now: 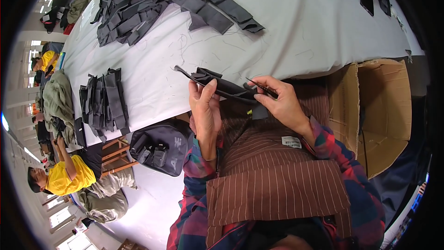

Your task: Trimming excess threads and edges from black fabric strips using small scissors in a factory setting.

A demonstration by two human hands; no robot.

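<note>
My left hand (pixel 205 109) is closed around one end of a folded dark grey fabric strip (pixel 224 86), thumb on top, above the near edge of the white-covered table (pixel 152 81). In my right hand (pixel 284 105) is a small black pair of thread snips (pixel 263 88), gripped between thumb and fingers. Their thin pointed tip lies by the strip's right end, and my right fingertips are close to the fabric there. Whether the blades touch a thread is too small to tell.
A big heap of dark strips (pixel 129 9) covers the table's far left; a neater stack (pixel 104 102) lies nearer. Loose threads are scattered around. An open cardboard box (pixel 343 106) stands at right, a dark bag (pixel 178 150) below the left edge. A person in yellow (pixel 76 176) works at left.
</note>
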